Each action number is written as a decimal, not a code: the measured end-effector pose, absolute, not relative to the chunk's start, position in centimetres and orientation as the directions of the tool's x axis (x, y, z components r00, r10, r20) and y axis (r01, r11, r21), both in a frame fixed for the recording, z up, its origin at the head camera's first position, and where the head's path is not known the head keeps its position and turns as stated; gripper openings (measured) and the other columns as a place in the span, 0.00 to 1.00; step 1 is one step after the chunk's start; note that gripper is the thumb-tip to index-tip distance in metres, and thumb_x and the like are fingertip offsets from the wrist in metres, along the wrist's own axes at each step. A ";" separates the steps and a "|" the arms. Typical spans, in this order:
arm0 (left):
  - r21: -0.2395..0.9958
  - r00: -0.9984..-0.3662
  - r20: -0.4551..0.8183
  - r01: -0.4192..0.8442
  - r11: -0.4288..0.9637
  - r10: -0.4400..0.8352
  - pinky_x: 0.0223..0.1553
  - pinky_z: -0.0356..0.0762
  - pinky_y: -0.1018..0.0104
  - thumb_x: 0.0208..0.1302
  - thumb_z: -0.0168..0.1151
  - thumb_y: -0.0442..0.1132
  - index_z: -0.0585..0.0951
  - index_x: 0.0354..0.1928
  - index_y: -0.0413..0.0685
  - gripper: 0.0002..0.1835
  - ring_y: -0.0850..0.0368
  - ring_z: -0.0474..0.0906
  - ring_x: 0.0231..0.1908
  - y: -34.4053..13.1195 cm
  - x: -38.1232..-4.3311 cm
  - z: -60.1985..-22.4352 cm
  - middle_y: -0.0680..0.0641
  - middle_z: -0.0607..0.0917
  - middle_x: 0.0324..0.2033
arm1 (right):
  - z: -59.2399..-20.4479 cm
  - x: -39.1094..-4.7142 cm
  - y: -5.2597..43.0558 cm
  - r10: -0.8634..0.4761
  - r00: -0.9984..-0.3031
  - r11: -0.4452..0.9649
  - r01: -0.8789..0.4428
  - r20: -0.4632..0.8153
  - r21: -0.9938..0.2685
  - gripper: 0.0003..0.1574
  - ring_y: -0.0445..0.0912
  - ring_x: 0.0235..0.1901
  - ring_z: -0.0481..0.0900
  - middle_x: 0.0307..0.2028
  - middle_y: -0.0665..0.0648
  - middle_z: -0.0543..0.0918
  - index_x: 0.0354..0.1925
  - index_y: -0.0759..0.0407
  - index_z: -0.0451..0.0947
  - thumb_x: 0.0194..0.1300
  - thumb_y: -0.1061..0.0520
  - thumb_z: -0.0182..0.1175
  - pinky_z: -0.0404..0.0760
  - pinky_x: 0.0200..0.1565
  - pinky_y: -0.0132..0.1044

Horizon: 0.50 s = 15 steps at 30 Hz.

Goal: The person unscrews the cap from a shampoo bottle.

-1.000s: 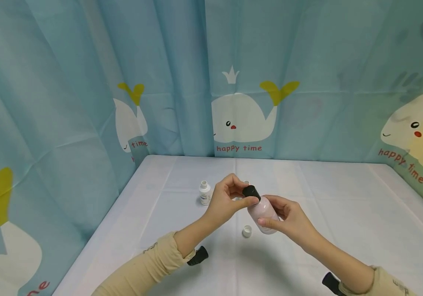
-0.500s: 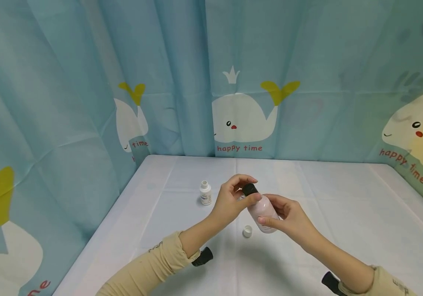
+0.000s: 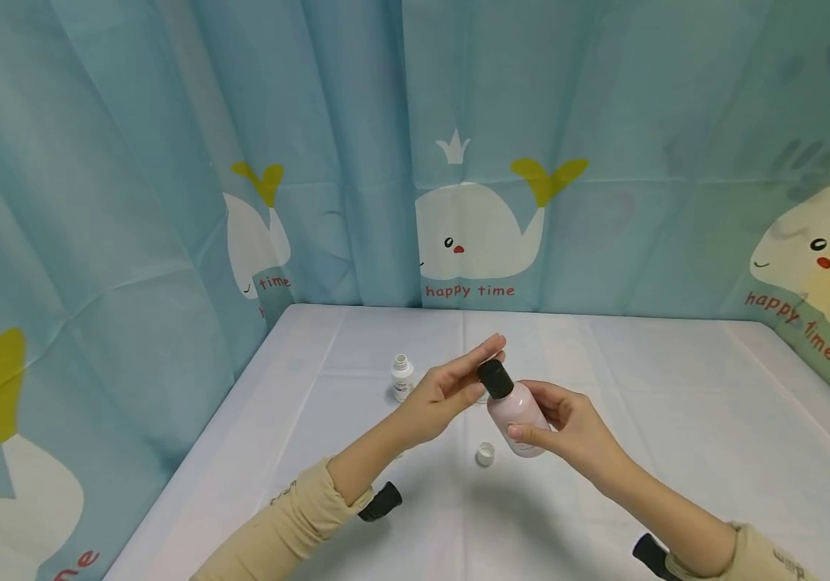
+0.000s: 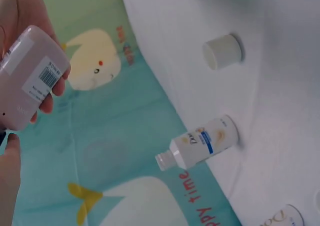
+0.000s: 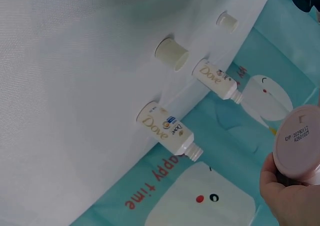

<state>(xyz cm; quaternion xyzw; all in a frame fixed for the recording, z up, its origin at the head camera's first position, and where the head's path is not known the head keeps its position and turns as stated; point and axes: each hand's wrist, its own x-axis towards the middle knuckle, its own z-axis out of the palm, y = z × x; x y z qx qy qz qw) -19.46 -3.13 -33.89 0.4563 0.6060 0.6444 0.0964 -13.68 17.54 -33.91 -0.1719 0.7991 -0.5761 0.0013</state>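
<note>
In the head view my right hand [image 3: 582, 436] grips a pink bottle [image 3: 517, 424] by its body, thumb in front, tilted so its black cap [image 3: 496, 379] points up and left. The bottle is raised over the table. My left hand [image 3: 433, 403] is right beside the cap, fingers stretched out and thumb extended near its lower edge. The left wrist view catches the bottle's barcode label [image 4: 44, 79]. From the right wrist, its round base [image 5: 298, 142] shows, printed with a date.
Two uncapped white Dove bottles, one nearer [image 5: 165, 128] and one farther [image 5: 215, 79], stand on the white table. Two white caps, a larger [image 5: 171, 54] and a smaller [image 5: 228, 22], lie near them. A blue whale-print curtain [image 3: 357, 161] borders the table's back and left.
My left hand has loosened from the black cap, its fingers straightening and drawing slightly left, so the cap shows fully. My right hand holds the bottle almost still.
</note>
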 end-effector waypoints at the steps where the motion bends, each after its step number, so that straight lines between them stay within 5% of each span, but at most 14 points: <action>1: 0.864 -0.550 0.480 0.432 -0.259 0.683 0.66 0.62 0.67 0.72 0.46 0.34 0.52 0.70 0.31 0.29 0.42 0.53 0.70 -3.1 -19.5 -33.9 0.35 0.53 0.71 | -33.9 -13.7 17.6 -0.276 -0.941 0.281 -0.276 0.198 -0.919 0.30 0.35 0.41 0.79 0.50 0.68 0.79 0.57 0.70 0.71 0.58 0.60 0.66 0.80 0.43 0.29; 5: 0.864 -0.575 0.490 0.421 -0.276 0.655 0.62 0.68 0.66 0.69 0.51 0.32 0.58 0.67 0.28 0.28 0.42 0.63 0.66 -2.8 -19.5 -34.0 0.30 0.61 0.66 | -33.8 -13.6 17.5 -0.271 -0.942 0.288 -0.275 0.198 -0.917 0.31 0.33 0.42 0.79 0.50 0.68 0.79 0.57 0.70 0.71 0.57 0.60 0.66 0.80 0.43 0.29; 10: 0.899 -0.698 0.437 0.359 -0.250 0.568 0.55 0.76 0.65 0.62 0.59 0.31 0.68 0.61 0.28 0.26 0.60 0.78 0.55 -2.5 -19.2 -34.0 0.28 0.72 0.58 | -33.8 -13.5 17.5 -0.254 -0.949 0.297 -0.258 0.184 -0.920 0.31 0.32 0.43 0.79 0.51 0.68 0.79 0.57 0.69 0.71 0.57 0.60 0.66 0.80 0.44 0.28; 15: 0.908 -0.779 0.418 0.342 -0.242 0.467 0.49 0.79 0.70 0.52 0.70 0.46 0.73 0.54 0.26 0.34 0.69 0.81 0.42 -2.1 -19.0 -34.3 0.26 0.76 0.52 | -33.9 -13.4 17.5 -0.255 -0.948 0.284 -0.260 0.189 -0.923 0.31 0.34 0.42 0.79 0.51 0.68 0.79 0.57 0.70 0.71 0.57 0.61 0.66 0.80 0.43 0.29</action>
